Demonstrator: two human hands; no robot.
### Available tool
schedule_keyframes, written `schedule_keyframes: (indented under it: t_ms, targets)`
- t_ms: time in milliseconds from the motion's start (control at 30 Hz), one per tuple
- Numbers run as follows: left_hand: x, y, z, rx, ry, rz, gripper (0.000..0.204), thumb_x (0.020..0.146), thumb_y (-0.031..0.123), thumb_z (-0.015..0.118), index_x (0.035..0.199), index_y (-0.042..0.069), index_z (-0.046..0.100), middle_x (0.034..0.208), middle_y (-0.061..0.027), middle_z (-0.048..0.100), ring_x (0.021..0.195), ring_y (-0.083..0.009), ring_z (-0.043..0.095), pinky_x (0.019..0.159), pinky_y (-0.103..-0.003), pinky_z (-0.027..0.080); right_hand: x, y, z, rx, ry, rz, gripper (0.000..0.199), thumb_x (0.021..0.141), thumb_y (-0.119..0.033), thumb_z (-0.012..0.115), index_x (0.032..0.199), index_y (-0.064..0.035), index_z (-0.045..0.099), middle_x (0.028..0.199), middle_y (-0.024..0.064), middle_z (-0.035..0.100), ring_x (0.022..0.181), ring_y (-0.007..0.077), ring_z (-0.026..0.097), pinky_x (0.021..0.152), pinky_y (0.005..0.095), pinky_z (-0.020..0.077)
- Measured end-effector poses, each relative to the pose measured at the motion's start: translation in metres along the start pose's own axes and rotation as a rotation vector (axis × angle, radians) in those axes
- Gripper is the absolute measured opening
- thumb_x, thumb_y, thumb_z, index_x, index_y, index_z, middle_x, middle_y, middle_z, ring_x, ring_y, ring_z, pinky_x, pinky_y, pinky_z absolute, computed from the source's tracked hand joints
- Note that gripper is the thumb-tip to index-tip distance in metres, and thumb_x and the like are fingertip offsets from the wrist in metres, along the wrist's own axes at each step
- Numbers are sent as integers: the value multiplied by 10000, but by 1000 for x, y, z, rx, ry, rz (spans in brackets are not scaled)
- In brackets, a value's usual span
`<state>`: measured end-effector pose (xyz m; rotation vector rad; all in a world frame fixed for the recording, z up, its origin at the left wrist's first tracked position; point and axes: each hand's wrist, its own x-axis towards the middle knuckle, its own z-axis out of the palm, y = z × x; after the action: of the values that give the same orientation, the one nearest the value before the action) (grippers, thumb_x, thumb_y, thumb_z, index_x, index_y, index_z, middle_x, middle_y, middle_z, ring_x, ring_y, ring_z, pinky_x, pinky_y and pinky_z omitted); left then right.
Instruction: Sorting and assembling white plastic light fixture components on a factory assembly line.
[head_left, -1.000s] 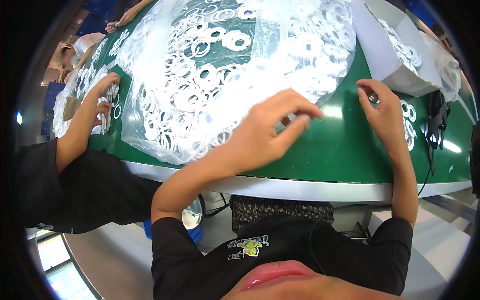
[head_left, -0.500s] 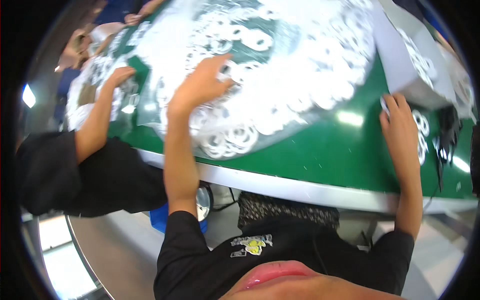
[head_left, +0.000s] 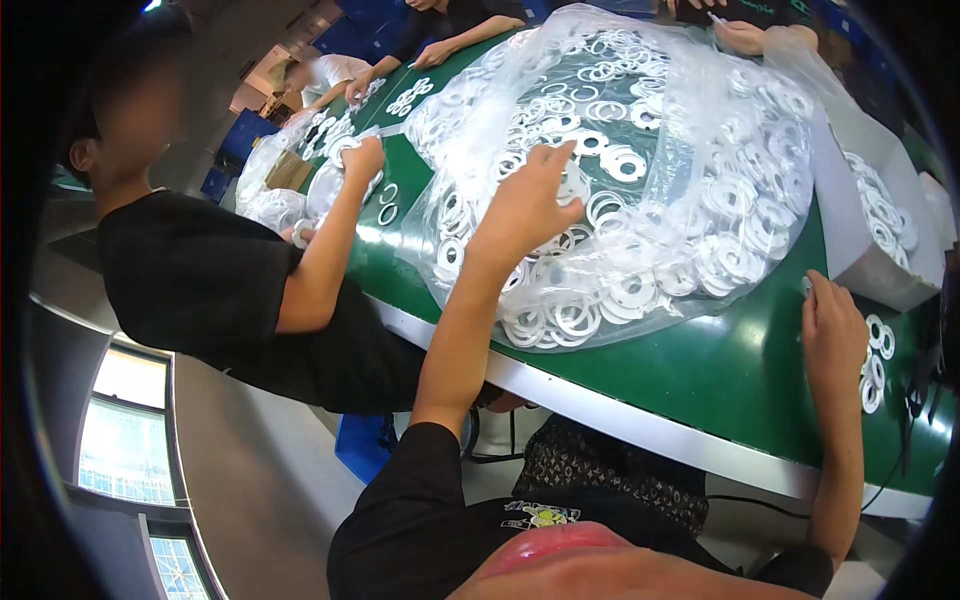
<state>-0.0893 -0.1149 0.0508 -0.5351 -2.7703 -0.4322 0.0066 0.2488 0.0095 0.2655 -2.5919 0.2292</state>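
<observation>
My left hand [head_left: 530, 205] reaches over a big clear plastic bag [head_left: 690, 130] spread open on the table, full of flat white rings [head_left: 625, 163]. Its thumb and forefinger are apart, and a white ring lies in the gap between them, apparently not gripped. To the right, my right hand [head_left: 836, 325] rests low over the green tabletop with its fingers curled. At its fingertips shows the edge of a small white piece [head_left: 807, 286], which looks like a ring; the hand hides the rest. Beside this hand lie several loose white rings [head_left: 872, 392].
A white box [head_left: 850, 230] with more rings stands behind my right hand. Black cords [head_left: 908, 430] lie at the far right. On my left a co-worker in a black shirt [head_left: 200, 270] handles white parts; other people work across the green table [head_left: 650, 370].
The view has swung leftward and up, bringing the co-workers more into sight. My left hand remains over the bag with fingers apart; my right hand keeps its place near the loose rings.
</observation>
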Motion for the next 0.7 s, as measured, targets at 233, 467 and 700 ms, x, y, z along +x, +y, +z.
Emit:
schedule_keyframes:
  t_ms: [233, 467, 700]
  targets:
    - [9, 3, -18, -917, -43, 5, 593, 781, 239, 676, 1311, 60, 478, 1257, -152, 487, 1149, -274, 541, 858, -317, 503, 2, -18, -1, 458, 13, -5, 170, 865, -60, 590, 1023, -39, 649, 902, 129, 668, 742, 272, 641, 642, 318, 491]
    - [2, 53, 8, -2449, -488, -348, 577, 824, 267, 471, 1292, -55, 368, 1341, -322, 362, 1295, -428, 351, 985, -409, 444, -2, -35, -6, 696, -149, 197, 174, 847, -39, 620, 1013, -42, 673, 899, 87, 692, 688, 129, 618, 582, 246, 463]
    - [-18, 90, 34, -2105, -668, -571, 429, 897, 335, 541, 1108, -32, 474, 1289, -278, 470, 1251, -378, 439, 1056, -407, 351, -2, -37, -1, 698, -16, 104, 178, 840, -36, 632, 1015, -21, 661, 898, 81, 688, 706, 116, 618, 648, 240, 485]
